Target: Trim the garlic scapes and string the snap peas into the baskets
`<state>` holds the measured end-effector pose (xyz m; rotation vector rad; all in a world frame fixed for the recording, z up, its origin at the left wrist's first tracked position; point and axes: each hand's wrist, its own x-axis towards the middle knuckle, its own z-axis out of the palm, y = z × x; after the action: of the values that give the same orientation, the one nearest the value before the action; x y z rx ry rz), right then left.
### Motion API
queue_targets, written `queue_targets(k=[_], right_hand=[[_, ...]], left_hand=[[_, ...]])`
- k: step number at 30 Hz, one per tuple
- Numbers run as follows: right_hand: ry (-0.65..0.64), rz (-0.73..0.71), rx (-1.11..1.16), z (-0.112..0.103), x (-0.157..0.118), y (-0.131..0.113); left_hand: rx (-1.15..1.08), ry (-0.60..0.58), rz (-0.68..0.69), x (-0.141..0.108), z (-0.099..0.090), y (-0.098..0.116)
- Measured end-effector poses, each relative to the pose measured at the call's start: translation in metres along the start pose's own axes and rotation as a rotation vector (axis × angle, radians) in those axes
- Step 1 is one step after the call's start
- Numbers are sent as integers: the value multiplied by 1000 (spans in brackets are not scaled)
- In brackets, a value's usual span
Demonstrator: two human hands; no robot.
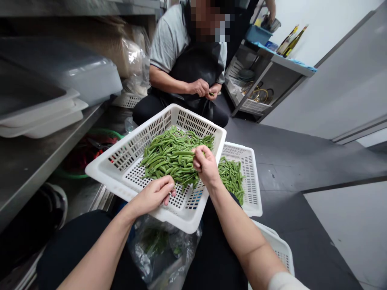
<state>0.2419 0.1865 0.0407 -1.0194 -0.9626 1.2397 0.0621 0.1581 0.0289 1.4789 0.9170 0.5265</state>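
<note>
A white slotted basket (121, 177) sits tilted in front of me with a heap of green pea pods (169, 161) in it. My right hand (205, 163) is over the heap, thumb and fingers pinching the end of one pea pod (183, 153) that points left. Over the basket's near side is my left hand (157, 191), its fingers curled together. Whatever may be between those fingertips is too small to make out. A second white basket (255, 193) with more pea pods (231, 177) stands to the right, partly behind my right arm.
Across from me a person (172, 44) sits holding something small and green. Below the basket is a clear plastic bag (169, 249) with green scraps. A metal shelf (60, 149) with plastic tubs runs along the left. A small table (284, 60) with bottles stands back right.
</note>
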Motion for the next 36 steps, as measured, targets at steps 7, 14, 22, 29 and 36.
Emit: queue_targets(k=[7, 14, 22, 29, 36], right_hand=[[-59, 54, 30, 0, -3, 3], [-59, -44, -238, 4, -3, 12], [-184, -633, -1116, 4, -16, -8], [-480, -605, -1310, 5, -18, -3], [-521, -489, -1107, 9, -18, 10]], left_hand=[[-287, 218, -6, 5, -1, -2], [-202, 316, 11, 3, -6, -7], [282, 508, 179, 8, -18, -4], [454, 503, 280, 5, -9, 4], [313, 412, 260, 10, -8, -2]])
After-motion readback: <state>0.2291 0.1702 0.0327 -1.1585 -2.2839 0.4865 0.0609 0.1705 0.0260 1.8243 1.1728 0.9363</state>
